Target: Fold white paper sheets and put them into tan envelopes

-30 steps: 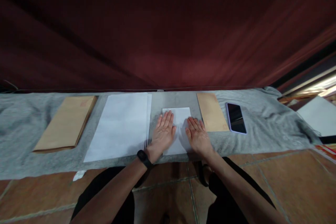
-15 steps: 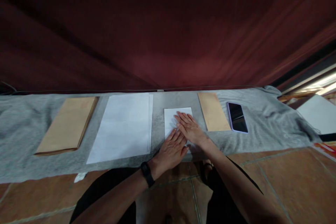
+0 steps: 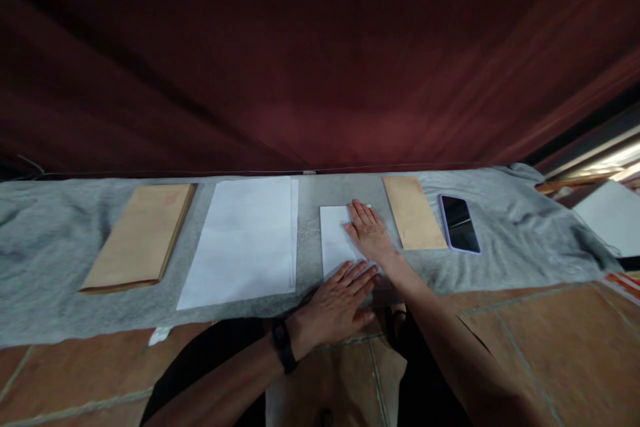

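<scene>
A folded white sheet of paper lies on the grey cloth in front of me. My right hand rests flat on its right side, fingers stretched toward the far edge. Over the near edge of the folded paper lies my left hand, palm down with fingers extended to the right. Both hands are open, and they cover the paper's right and near parts. A stack of larger white sheets is to the left of the folded one. To the right sits a single brown envelope.
A thick stack of brown envelopes stands at the far left of the grey cloth. Right of the single envelope is a phone in a purple case. A dark red curtain hangs behind; tiled floor shows below.
My hands have moved apart: the right one slid toward the paper's far right corner, the left one toward its near edge. The whole view has shifted slightly.
</scene>
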The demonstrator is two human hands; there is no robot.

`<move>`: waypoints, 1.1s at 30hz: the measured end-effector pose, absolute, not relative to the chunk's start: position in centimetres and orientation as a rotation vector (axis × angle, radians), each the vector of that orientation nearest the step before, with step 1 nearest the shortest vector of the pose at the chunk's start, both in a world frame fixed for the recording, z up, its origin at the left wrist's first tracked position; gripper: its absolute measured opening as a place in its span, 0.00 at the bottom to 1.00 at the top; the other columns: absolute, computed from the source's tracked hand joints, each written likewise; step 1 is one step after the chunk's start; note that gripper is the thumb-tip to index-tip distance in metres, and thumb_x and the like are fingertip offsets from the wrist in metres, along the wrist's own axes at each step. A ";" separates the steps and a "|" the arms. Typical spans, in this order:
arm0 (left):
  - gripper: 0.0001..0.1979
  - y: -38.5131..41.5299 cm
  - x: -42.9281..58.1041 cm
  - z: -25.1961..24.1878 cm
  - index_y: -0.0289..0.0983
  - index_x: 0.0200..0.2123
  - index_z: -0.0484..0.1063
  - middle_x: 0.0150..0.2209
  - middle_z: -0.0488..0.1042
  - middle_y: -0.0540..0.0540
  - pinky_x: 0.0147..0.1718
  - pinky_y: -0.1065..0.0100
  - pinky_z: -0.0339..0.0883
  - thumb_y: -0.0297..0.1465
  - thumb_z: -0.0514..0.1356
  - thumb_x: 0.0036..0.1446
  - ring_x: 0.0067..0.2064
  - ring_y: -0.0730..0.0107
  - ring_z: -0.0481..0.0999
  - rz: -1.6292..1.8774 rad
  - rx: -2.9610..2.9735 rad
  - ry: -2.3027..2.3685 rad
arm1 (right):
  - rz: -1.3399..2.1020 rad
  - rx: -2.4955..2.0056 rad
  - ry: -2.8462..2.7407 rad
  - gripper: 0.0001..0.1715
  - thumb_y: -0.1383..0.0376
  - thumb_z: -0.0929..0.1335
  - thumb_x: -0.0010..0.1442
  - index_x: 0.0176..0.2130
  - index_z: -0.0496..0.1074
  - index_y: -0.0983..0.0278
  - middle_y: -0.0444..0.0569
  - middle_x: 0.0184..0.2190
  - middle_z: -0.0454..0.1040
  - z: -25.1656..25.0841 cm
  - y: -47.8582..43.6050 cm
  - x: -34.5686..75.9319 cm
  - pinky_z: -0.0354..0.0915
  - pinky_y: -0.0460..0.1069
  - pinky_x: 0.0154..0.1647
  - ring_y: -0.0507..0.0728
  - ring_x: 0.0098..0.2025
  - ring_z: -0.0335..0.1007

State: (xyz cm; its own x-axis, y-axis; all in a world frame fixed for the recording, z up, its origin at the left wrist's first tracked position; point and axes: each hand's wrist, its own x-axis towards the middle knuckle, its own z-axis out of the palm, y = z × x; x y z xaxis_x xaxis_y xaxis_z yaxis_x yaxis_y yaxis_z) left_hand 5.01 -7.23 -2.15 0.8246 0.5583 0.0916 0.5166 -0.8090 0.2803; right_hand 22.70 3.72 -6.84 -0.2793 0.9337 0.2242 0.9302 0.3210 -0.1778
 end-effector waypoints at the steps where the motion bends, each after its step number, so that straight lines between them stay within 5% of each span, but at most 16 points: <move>1: 0.32 -7.2 4.8 -2.1 0.37 0.70 0.53 0.72 0.53 0.44 0.70 0.58 0.43 0.47 0.47 0.69 0.73 0.64 0.47 0.248 2.757 0.803 | 0.004 -1.687 -2.293 0.35 0.54 0.56 0.73 0.71 0.52 0.68 0.58 0.71 0.53 -6.9 3.7 22.8 0.47 0.62 0.72 0.62 0.73 0.48; 8: 0.24 -5.8 4.3 -1.9 0.37 0.67 0.59 0.68 0.62 0.46 0.69 0.64 0.51 0.35 0.43 0.72 0.70 0.73 0.57 0.293 2.624 0.922 | -0.034 -1.740 -2.240 0.37 0.53 0.55 0.73 0.70 0.53 0.73 0.62 0.70 0.54 -7.2 3.3 23.7 0.49 0.62 0.70 0.65 0.72 0.49; 16: 0.29 -3.2 5.0 -4.8 0.25 0.68 0.54 0.71 0.52 0.32 0.70 0.50 0.48 0.35 0.47 0.69 0.73 0.54 0.47 0.402 2.653 1.454 | -0.078 -1.727 -2.204 0.37 0.53 0.54 0.73 0.70 0.52 0.73 0.63 0.70 0.55 -7.2 2.7 23.9 0.49 0.63 0.70 0.65 0.72 0.50; 33: 0.31 0.8 4.8 -5.6 0.27 0.70 0.50 0.71 0.51 0.33 0.70 0.47 0.44 0.36 0.45 0.69 0.73 0.54 0.48 0.415 2.503 1.831 | -0.011 -1.647 -2.275 0.34 0.57 0.55 0.73 0.70 0.53 0.73 0.60 0.71 0.54 -5.9 -1.4 22.7 0.48 0.63 0.72 0.64 0.73 0.46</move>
State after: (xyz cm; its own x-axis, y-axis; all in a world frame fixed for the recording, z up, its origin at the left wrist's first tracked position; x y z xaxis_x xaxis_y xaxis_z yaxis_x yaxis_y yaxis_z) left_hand 4.82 0.82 -5.56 0.2800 0.9379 0.2047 0.9346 -0.3151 0.1649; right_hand 22.68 -1.38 -5.95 -0.2764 0.9226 0.2690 0.9251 0.3312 -0.1856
